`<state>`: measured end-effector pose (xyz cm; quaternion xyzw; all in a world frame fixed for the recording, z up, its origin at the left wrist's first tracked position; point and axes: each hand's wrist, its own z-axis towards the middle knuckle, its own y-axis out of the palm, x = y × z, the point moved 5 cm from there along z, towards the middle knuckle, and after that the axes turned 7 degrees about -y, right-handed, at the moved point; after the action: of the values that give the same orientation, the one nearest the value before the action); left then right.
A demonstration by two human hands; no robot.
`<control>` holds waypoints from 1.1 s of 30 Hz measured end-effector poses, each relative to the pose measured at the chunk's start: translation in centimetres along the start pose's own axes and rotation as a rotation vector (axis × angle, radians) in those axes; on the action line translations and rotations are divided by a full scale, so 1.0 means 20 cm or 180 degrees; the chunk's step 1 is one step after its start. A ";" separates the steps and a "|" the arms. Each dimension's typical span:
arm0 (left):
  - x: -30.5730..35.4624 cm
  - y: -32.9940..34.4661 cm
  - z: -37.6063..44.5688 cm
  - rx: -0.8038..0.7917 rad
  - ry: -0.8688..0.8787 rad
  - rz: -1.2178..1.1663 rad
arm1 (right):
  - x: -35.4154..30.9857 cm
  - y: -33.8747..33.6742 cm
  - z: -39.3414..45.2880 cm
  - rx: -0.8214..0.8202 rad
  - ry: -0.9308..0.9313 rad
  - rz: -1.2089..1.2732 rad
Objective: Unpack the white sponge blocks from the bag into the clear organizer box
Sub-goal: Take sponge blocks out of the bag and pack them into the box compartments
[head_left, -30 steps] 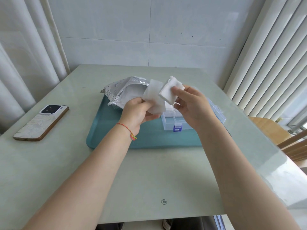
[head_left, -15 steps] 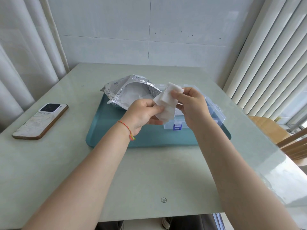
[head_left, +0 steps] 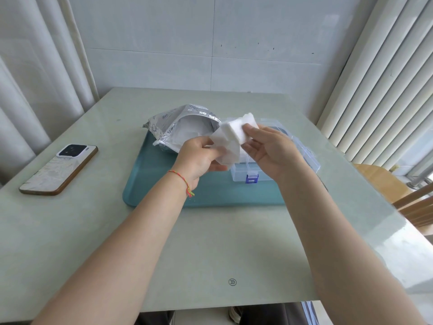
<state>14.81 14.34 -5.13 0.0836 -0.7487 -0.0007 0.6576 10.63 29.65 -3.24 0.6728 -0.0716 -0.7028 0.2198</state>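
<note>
The white sponge blocks (head_left: 232,139) are held above the teal tray (head_left: 164,184), just over the clear organizer box (head_left: 276,165) and in front of the open silver bag (head_left: 182,127). The left hand (head_left: 199,158) pinches the lower sheet-like piece; the right hand (head_left: 271,151) grips the upper block, thumb on top. Both forearms reach forward. Compared with 0.5 s ago, the hands sit slightly farther apart. A phone (head_left: 58,168) lies well left.

One head-worn wide-angle view is provided, directed forward and downward across the bench (head_left: 210,242), close above both forearms.
</note>
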 end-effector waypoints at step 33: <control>0.02 -0.05 -0.01 -0.0381 -0.0309 0.0340 | -0.06 -0.05 0.01 -0.0131 -0.0690 -0.1384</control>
<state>15.16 13.40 -4.70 0.0040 -0.7817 -0.0144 0.6234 10.16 30.99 -2.46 0.5883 0.0661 -0.8030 0.0680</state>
